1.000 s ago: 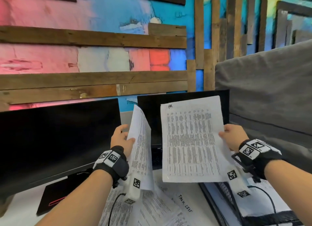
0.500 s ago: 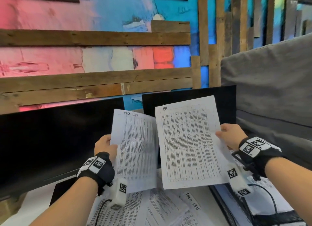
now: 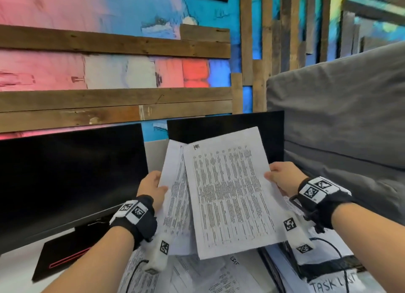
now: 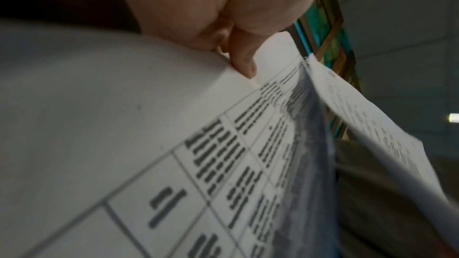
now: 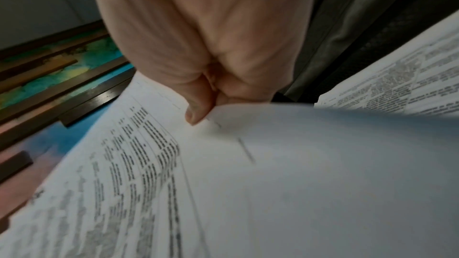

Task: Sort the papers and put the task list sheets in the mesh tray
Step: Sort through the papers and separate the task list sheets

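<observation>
Front sheet (image 3: 230, 196): right hand (image 3: 282, 176) pinches right edge. Rear sheet (image 3: 175, 196), tucked behind its left side: left hand (image 3: 151, 186) pinches left edge. Light, floppy; grip edges, likely creases.

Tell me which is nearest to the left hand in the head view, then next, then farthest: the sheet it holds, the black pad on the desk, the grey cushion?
From the left hand:
1. Sheet, pinched at its edge.
2. Black pad, lower left on the desk.
3. Grey cushion, far right.
</observation>
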Tool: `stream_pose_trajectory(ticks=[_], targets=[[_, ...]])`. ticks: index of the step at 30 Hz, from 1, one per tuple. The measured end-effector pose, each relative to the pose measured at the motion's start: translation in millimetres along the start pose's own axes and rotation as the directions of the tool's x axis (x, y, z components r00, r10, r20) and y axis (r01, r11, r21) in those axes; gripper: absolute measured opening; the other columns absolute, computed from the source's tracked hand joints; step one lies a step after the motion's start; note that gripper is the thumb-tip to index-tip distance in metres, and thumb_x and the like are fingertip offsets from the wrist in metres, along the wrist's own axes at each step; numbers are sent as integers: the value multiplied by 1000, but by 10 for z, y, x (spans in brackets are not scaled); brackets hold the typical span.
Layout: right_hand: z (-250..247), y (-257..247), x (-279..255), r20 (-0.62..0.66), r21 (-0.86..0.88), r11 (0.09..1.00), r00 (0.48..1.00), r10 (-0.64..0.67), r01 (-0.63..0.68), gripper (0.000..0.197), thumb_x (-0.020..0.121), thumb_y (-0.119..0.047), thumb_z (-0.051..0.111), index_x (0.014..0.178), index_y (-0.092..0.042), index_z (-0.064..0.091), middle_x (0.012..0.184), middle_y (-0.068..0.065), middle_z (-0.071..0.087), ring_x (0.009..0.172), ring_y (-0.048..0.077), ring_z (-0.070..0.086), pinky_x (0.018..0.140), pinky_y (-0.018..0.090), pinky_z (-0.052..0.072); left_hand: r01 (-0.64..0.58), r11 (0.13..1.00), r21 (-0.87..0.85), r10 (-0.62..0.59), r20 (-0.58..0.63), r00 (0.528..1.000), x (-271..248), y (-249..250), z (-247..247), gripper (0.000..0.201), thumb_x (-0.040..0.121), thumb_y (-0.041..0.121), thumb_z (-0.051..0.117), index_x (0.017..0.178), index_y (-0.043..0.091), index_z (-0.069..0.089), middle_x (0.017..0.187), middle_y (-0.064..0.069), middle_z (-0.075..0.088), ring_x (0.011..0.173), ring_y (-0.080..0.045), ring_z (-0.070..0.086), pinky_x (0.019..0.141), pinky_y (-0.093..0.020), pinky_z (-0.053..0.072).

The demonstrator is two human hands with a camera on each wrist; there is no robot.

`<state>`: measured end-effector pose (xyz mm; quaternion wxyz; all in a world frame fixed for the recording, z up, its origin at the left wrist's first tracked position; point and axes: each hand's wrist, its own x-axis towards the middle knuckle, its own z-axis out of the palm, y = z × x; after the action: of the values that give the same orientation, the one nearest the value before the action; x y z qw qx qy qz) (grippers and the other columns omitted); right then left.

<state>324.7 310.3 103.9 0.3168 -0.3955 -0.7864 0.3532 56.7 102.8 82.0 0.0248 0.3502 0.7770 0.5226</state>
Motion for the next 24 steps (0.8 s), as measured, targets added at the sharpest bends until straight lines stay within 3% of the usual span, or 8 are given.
stream_pose_trajectory(ticks=[2,6,9,11,15,20,22,24], targets=[[-23,21,-3,17,172,984,999,32,-35,12,91,-6,57,87,3,64,71,15,61,58,24,54,57,35,48,-20,984,-178,18,-11,1000,-16,103,-11,24,86,-4,57,105,11,58,106,-9,67,98,-26,65,89,-38,51],[72,34,55,37,475,875,996,83,-91,15,93,-6,57,96,7,64,94,31,65,82,38,61,84,54,52,-27,938,-345,34,15,999,-11,188,-24,23,83,-1,58,99,16,60,100,-9,71,93,-27,68,87,-51,53],[156,-114,7,46,563,823,998,51,-69,14,96,-2,51,97,4,63,99,23,68,91,36,65,84,47,54,-32,923,-384,56,52,997,19,167,33,23,84,1,59,100,16,61,100,-9,72,95,-29,68,88,-53,53],[218,-199,-13,86,576,815,996,16,-63,14,97,-1,48,99,5,60,100,21,67,92,33,65,77,40,54,-37,914,-403,62,50,997,11,171,72,19,85,4,61,101,14,62,99,-9,72,94,-30,69,86,-52,54],[312,-220,21,98,600,799,995,-19,-44,14,97,-4,49,99,2,62,104,22,68,96,34,66,82,45,54,-17,885,-464,45,51,998,-36,278,129,20,91,3,53,109,9,59,98,-11,72,92,-30,70,81,-51,56],[297,-153,68,-192,438,896,981,10,77,11,87,-10,63,77,-10,66,83,11,69,75,24,63,78,42,54,-77,870,-488,84,-7,996,-99,393,174,35,87,-2,60,110,16,40,94,-4,63,78,-20,64,69,-35,56],[290,-168,59,-284,351,932,959,12,92,12,85,-11,65,73,-10,66,75,5,63,68,19,56,74,37,53,-99,875,-473,101,-21,995,-132,444,205,28,87,1,62,102,21,48,94,4,62,77,-9,63,65,-23,55],[282,-179,51,-341,284,953,940,-2,105,9,83,-12,65,78,-7,69,77,3,62,68,16,55,71,33,49,-82,876,-476,85,-16,996,-126,497,231,8,92,17,59,98,22,60,98,1,68,87,-10,65,81,-27,56]])
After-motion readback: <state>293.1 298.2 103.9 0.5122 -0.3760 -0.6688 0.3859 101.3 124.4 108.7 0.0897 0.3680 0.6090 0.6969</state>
